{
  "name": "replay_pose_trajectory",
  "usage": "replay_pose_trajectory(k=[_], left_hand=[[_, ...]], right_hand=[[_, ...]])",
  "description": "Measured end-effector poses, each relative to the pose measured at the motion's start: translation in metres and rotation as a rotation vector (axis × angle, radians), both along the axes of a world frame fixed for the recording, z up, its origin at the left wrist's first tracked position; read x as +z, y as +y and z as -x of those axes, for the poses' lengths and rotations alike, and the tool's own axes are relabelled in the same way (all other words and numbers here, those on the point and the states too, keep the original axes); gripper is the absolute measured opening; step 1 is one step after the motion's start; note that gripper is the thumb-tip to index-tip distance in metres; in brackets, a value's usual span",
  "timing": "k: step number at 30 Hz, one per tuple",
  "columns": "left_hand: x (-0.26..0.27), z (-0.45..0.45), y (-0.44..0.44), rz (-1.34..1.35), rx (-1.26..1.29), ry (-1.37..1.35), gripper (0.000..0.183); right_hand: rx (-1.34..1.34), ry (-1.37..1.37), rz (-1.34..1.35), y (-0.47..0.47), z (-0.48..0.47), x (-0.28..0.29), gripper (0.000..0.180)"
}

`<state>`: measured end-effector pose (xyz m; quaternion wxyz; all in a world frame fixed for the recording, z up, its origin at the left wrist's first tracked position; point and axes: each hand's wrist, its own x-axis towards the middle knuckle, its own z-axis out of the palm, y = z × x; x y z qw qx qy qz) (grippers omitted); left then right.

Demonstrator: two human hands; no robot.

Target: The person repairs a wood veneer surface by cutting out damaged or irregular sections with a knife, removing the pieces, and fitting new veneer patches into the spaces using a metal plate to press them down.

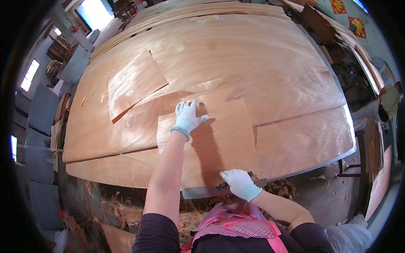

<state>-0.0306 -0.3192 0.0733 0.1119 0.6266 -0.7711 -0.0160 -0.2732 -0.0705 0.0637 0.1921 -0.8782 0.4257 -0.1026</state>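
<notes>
My left hand (186, 118), in a white knit glove, rests on a rectangular wood veneer sheet (227, 136) with its fingers and thumb apart. This sheet overlaps larger veneer sheets (303, 139) and reaches the near edge of the stack. At that edge my right hand (239, 185), gloved likewise, is closed around a dark hand tool (222, 186). Dark parts of the tool stick out on both sides of the fist; the glove hides the rest, so its exact kind cannot be told. A loose veneer piece (136, 85) lies farther off to the left.
Torn veneer scraps (126, 208) litter the floor below the near edge. Grey panels (42, 151) stand at the left. Veneer offcuts (376, 164) lean at the right, near a plastic bag (348, 235). Long veneer strips (202, 12) lie along the far edge.
</notes>
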Motion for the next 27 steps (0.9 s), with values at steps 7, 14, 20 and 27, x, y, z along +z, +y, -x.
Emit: replay_pose_trajectory(k=[7, 14, 20, 27], left_hand=[[0.059, -0.01, -0.003, -0.107, -0.121, -0.09, 0.023], [0.128, -0.134, 0.019, 0.315, 0.158, -0.219, 0.012], [0.186, -0.176, 0.091, 0.911, 0.464, -0.494, 0.019], [0.073, -0.176, 0.181, 0.514, 0.717, -0.369, 0.02]], right_hand=[[0.0, -0.048, -0.01, -0.005, 0.01, 0.002, 0.037], [0.031, -0.042, -0.071, -0.011, 0.01, 0.008, 0.039], [0.009, 0.007, -0.098, -0.011, 0.011, 0.008, 0.045], [0.001, 0.029, -0.136, -0.01, 0.005, 0.012, 0.055]])
